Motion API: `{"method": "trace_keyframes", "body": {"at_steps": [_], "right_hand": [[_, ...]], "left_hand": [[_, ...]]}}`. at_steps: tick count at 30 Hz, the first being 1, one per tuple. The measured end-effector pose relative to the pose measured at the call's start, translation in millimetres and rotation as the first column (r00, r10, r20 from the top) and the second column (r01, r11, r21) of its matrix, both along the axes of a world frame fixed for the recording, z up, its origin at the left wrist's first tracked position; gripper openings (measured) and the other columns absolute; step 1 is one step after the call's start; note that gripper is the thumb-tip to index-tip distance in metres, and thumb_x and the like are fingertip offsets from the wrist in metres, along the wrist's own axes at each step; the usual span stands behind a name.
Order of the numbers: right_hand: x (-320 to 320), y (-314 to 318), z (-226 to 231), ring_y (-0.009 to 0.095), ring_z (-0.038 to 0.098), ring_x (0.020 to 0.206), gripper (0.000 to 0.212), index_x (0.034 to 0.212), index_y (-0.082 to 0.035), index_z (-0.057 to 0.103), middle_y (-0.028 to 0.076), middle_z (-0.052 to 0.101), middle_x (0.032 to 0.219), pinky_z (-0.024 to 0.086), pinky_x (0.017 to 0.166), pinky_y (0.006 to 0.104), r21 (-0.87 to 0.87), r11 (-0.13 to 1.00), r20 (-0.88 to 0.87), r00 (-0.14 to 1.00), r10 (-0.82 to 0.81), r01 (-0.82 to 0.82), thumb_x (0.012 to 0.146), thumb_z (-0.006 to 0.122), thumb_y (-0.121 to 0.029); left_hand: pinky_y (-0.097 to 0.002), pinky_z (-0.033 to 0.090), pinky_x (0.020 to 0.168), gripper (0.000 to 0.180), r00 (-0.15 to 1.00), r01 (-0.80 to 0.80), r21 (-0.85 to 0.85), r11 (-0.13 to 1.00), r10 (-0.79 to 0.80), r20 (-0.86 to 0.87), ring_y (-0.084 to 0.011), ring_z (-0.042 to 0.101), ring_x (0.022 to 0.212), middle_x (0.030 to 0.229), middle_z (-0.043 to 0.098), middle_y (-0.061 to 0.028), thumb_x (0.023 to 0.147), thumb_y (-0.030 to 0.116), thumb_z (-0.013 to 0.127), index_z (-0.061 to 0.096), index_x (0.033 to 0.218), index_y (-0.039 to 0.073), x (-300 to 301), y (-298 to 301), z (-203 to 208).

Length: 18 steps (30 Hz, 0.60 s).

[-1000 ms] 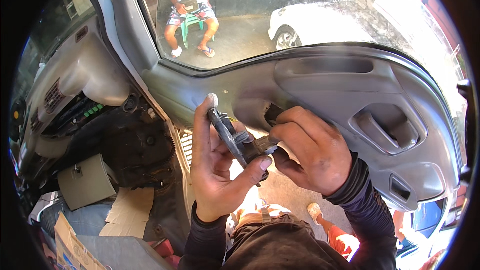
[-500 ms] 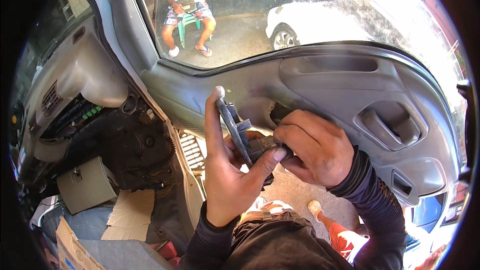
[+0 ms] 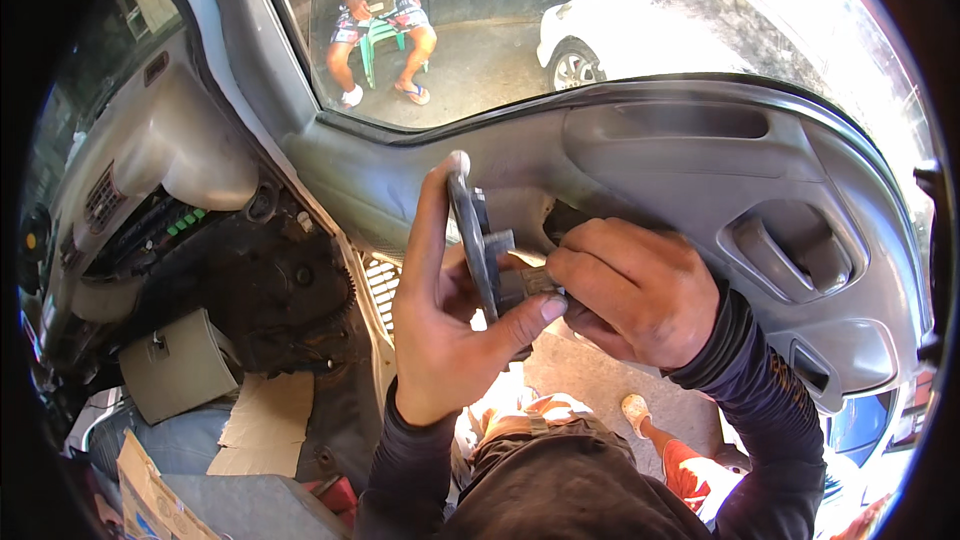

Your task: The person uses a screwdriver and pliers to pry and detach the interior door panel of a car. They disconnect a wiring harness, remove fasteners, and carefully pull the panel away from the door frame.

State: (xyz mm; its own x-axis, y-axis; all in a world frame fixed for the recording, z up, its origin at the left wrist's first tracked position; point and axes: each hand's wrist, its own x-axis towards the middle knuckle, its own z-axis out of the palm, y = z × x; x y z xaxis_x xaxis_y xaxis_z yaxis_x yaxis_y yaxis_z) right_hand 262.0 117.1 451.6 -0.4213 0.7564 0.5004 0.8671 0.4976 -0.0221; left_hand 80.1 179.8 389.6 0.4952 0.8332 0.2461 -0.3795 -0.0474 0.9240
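My left hand [image 3: 440,340] grips a thin black plastic panel [image 3: 470,240], held on edge, with its index finger along the top end and its thumb across the back. Small box-shaped housings stick out of the panel's right side. Against one of them sits a grey-brown plug connector [image 3: 541,281], which my right hand [image 3: 640,290] pinches from the right; my left thumb rests just below it. My right fingertips are partly hidden behind the connector. Just beyond the right hand, a dark opening [image 3: 565,220] shows in the grey door trim [image 3: 640,165].
The open car door has an inner handle [image 3: 785,255] at right. Left are the dashboard [image 3: 190,150], a detached beige box-like cover [image 3: 180,365] and cardboard [image 3: 265,425]. Outside, a person [image 3: 380,15] sits on a green stool near a white car [image 3: 640,40]; another person's leg [image 3: 665,445] shows below.
Both hands have shifted slightly, and the panel stands more upright, its top end a little higher and further right. The connector shows more clearly between the hands.
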Motion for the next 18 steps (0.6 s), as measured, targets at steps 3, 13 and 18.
{"method": "trace_keyframes", "body": {"at_steps": [3, 13, 18], "right_hand": [[0.5, 0.6, -2.0, 0.021, 0.061, 0.074, 0.028, 0.094, -0.008, 0.059, 0.005, 0.051, 0.087, 0.054, 0.060, 0.0361, 0.011, 1.000, -0.001, 1.000, 0.006, -0.006, 0.072, 0.075, -0.013], [0.5, 0.2, -5.8, 0.021, 0.059, 0.073, 0.025, 0.092, -0.008, 0.060, 0.005, 0.050, 0.084, 0.053, 0.060, 0.0361, 0.035, 0.999, -0.015, 1.000, 0.006, -0.005, 0.072, 0.073, -0.014], [-1.7, -0.1, -2.3, 0.023, 0.062, 0.079, 0.026, 0.095, -0.005, 0.063, 0.009, 0.056, 0.092, 0.055, 0.065, 0.0348, 0.071, 0.996, -0.027, 0.998, -0.056, 0.058, 0.072, 0.071, -0.014]], "left_hand": [[-0.0307, 0.056, 0.093, 0.115, 0.997, -0.068, 0.003, 0.998, 0.068, 0.019, -0.0162, 0.063, 0.106, 0.128, 0.057, -0.0117, 0.077, -0.004, 0.087, 0.013, 0.165, 0.002, 4.0, -6.5, 0.1], [-0.0326, 0.058, 0.090, 0.117, 0.997, -0.057, 0.050, 0.997, 0.055, 0.045, -0.0166, 0.066, 0.103, 0.113, 0.064, -0.0091, 0.077, -0.003, 0.089, 0.011, 0.164, 0.002, -0.1, -1.7, -10.0], [-0.0336, 0.058, 0.087, 0.115, 0.989, -0.149, 0.310, 0.939, 0.139, 0.056, -0.0204, 0.071, 0.099, 0.108, 0.070, -0.0138, 0.078, -0.004, 0.088, 0.008, 0.161, 0.002, 2.4, -1.3, -16.5]]}}
